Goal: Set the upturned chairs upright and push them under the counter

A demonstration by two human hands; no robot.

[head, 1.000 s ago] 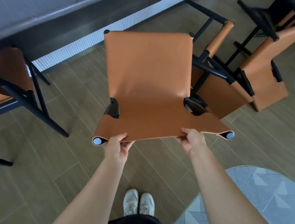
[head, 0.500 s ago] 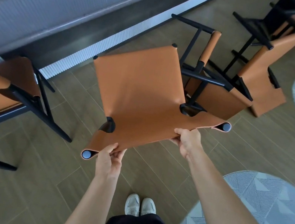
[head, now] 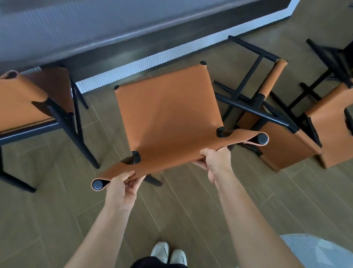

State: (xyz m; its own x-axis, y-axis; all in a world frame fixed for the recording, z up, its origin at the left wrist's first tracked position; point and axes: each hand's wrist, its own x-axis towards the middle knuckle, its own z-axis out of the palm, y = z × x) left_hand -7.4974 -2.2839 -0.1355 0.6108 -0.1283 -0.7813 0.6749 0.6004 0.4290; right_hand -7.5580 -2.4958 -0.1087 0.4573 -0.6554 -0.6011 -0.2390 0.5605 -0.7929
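tan leather sling chair with black tube frame (head: pixel 166 118) upright, facing the grey fluted counter (head: pixel 72 23), seat front edge just short of the counter's white ribbed base, not under it. left hand (head: pixel 123 185) pinches the backrest top edge near its left rolled end, fingers curled on the leather. right hand (head: pixel 216 161) grips the same edge nearer the right end, fingers clamped under it. second tan chair (head: pixel 7 105) sits left along the counter, partly tucked under, with a floor gap between the two. upturned tan chair (head: pixel 271 135) lies right along the counter, its black frame close to the held chair's right edge; another upturned tan chair (head: pixel 335 127) lies beyond it. brown plank floor (head: pixel 17 212) is open away from the counter, with the pale patterned rug (head: pixel 324 264) edge further out.
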